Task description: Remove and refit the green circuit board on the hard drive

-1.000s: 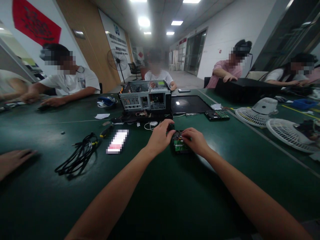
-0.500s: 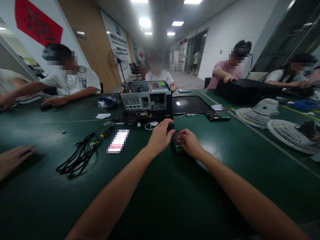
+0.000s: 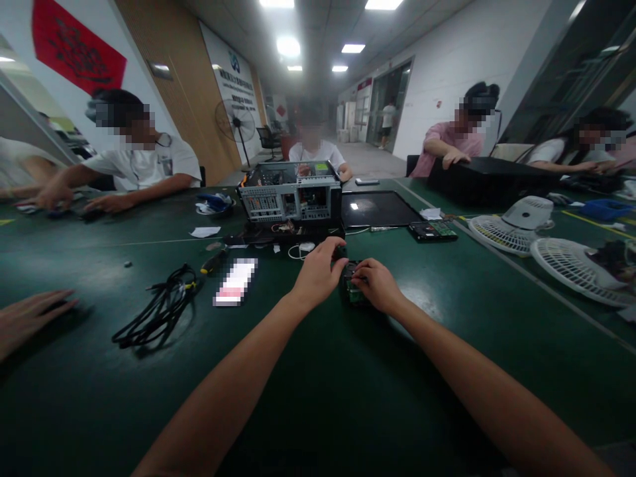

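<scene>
A small hard drive (image 3: 352, 288) with a green circuit board lies on the dark green table (image 3: 318, 371), straight ahead of me. My left hand (image 3: 318, 273) is curled at its left end, fingertips on a small dark part at the drive's top corner. My right hand (image 3: 378, 285) covers the drive's right side with its fingers bent down onto the board. Most of the drive is hidden under both hands.
An open computer case (image 3: 291, 197) stands beyond the drive, a black panel (image 3: 377, 208) and a second drive (image 3: 432, 230) to its right. Black cables (image 3: 159, 309), a screwdriver (image 3: 212, 261) and a blurred card (image 3: 235, 281) lie left. Fan grilles (image 3: 571, 264) sit right. Several people sit around; someone's hand (image 3: 30, 317) rests far left.
My right hand slid left along the drive, closer to my left hand, and now hides more of the green board. My left hand stayed put.
</scene>
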Tool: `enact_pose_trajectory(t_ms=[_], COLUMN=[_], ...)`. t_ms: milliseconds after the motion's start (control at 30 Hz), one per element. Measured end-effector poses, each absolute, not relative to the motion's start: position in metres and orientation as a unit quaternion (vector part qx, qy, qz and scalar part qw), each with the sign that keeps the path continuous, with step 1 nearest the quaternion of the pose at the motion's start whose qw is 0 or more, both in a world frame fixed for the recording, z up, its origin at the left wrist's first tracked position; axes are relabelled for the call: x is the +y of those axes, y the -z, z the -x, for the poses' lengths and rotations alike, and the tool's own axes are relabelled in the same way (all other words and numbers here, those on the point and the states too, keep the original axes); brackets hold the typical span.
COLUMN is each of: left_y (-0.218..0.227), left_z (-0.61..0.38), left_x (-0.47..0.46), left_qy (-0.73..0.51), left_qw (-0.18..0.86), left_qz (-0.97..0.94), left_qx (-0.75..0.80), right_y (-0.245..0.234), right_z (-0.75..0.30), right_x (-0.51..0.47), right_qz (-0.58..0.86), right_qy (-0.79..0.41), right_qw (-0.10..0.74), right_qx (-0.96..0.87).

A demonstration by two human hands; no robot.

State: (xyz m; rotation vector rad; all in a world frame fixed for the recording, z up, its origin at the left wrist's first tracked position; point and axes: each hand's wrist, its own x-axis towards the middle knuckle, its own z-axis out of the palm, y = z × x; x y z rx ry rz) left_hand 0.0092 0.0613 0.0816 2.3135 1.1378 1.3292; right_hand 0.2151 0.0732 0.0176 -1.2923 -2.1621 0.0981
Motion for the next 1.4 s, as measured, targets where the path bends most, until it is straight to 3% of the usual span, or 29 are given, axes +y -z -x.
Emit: enact_pose_trajectory(t_ms=[167, 267, 367, 633, 933, 1400], left_y=[-0.080, -0.080, -0.079, -0.078, -0.073, -0.065], left_z=[-0.008, -0.007, -0.008, -0.008, -0.011, -0.015], left_x=[0.063, 0.064, 0.064, 0.066, 0.066, 0.066], left_qy=[-0.461, -0.463, -0.458, -0.469, -0.526, -0.529], left_qw=[0.116, 0.114, 0.114, 0.111, 0.116, 0.120], left_qz=[-0.789, -0.787, -0.789, -0.785, -0.755, -0.750], left_qx=[0.389, 0.391, 0.394, 0.390, 0.374, 0.378], right_y=[-0.044, -0.053, -0.051, -0.033, -0.004, 0.001], right_z=[-0.247, -0.267, -0.265, -0.239, -0.262, -0.264], right_x=[0.069, 0.066, 0.063, 0.059, 0.085, 0.088], right_qz=[0.630, 0.689, 0.686, 0.647, 0.546, 0.516], right_qy=[-0.016, -0.100, -0.171, -0.096, -0.263, -0.295], right_qw=[0.246, 0.150, 0.118, 0.145, 0.295, 0.324], right_qx=[-0.736, -0.702, -0.697, -0.742, -0.739, -0.736])
